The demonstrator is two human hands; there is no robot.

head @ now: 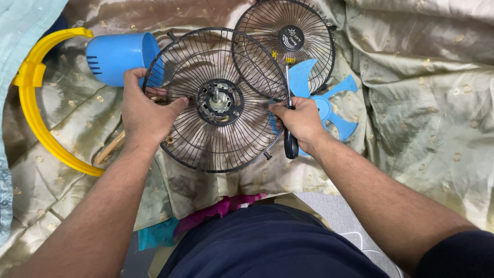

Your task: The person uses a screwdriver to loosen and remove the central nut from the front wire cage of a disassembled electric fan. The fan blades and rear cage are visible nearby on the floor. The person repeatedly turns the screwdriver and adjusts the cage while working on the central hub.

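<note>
The person is kneeling or sitting at the near edge of a crumpled gold-green cloth and is working on a dismantled fan spread over it. The left hand is gripping the left rim of the rear wire guard, fingers curled through and around the thin black wires with the thumb reaching inward toward the bare motor hub at its centre. The right hand is closing its fingers tightly around a screwdriver, the dark handle poking out toward the person and the slim shaft pointing away, just beside the guard's right rim. The guard is lying in the middle of the cloth, its far left edge resting against the blue motor housing. Judging by its build, the guard is looking light and springy rather than rigid: the wires would bend if squeezed, so the outer ring and the hub plate are seeming the firmest places to hold. The motor end is likely carrying most of the weight. The blue fan blade is lying partly under the right hand, thin plastic that could crack at the blade tips. The front wire guard is lying at the far side, overlapping the rear one, with a round dark badge at its centre carrying small pale lettering. A yellow plastic ring is curving along the left side. No packages or signs are showing.
</note>
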